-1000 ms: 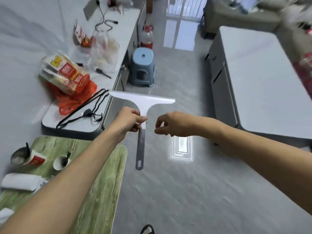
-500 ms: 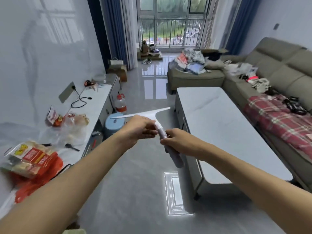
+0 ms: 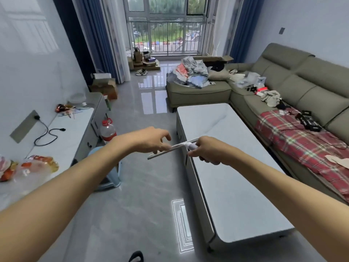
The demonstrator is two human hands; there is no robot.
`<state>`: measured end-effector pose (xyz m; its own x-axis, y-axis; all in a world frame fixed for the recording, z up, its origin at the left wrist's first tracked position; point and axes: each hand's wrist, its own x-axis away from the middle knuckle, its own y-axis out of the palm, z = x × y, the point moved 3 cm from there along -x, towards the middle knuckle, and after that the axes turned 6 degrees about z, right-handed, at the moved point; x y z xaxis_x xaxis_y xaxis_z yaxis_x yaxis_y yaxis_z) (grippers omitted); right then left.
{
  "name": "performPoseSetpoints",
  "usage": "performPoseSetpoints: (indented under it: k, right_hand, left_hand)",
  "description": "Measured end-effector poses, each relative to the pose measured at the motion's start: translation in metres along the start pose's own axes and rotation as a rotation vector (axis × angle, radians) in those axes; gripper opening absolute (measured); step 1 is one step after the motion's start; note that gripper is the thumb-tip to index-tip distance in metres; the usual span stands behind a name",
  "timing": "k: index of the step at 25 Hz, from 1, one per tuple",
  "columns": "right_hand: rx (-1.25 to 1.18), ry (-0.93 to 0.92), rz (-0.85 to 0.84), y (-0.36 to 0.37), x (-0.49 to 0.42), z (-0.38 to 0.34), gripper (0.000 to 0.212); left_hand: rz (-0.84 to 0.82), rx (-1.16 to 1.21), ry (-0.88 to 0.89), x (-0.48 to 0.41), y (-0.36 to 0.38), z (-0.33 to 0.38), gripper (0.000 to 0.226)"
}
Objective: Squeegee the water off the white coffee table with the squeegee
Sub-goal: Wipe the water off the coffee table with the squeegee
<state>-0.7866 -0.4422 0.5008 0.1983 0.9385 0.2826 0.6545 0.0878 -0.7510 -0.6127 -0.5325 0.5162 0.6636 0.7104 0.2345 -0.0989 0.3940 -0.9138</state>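
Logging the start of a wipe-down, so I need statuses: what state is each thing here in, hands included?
White-bladed squeegee: held in the air, blade tilted.
Right hand: grips the squeegee's handle.
Left hand: fingers loosely spread by the blade, gripping nothing.
White coffee table: top bare, not yet wiped; water not discernible.
Brown cardboard box: flaps open.
Black plug: in the wall socket.
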Motion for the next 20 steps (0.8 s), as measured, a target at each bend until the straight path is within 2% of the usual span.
performPoseSetpoints:
  k: [1, 3, 7, 10, 15, 20]
  right_hand:
    - [-0.002, 0.032, 0.009, -0.003, -0.027, -0.001, 0.018]
    - [-0.048, 0.123, 0.051, -0.013, -0.076, -0.003, 0.026]
    - [-0.104, 0.230, 0.124, -0.046, -0.170, -0.020, 0.037]
    - [-0.112, 0.292, 0.154, -0.075, -0.242, -0.024, 0.034]
    - [-0.103, 0.381, 0.175, -0.108, -0.356, 0.018, 0.030]
    - [-0.023, 0.370, 0.130, -0.161, -0.493, 0.067, 0.035]
  left_hand:
    - [-0.068, -0.048, 0.022, -0.026, -0.005, -0.013, 0.043]
    - [-0.118, -0.147, 0.085, -0.077, -0.022, -0.037, 0.041]
    - [-0.064, -0.166, 0.232, -0.180, -0.078, -0.069, 0.036]
    - [-0.068, -0.181, 0.287, -0.263, -0.111, -0.085, 0.040]
    - [-0.035, -0.202, 0.360, -0.406, -0.120, -0.098, 0.041]
    - [-0.092, -0.235, 0.302, -0.549, -0.132, -0.106, 0.030]
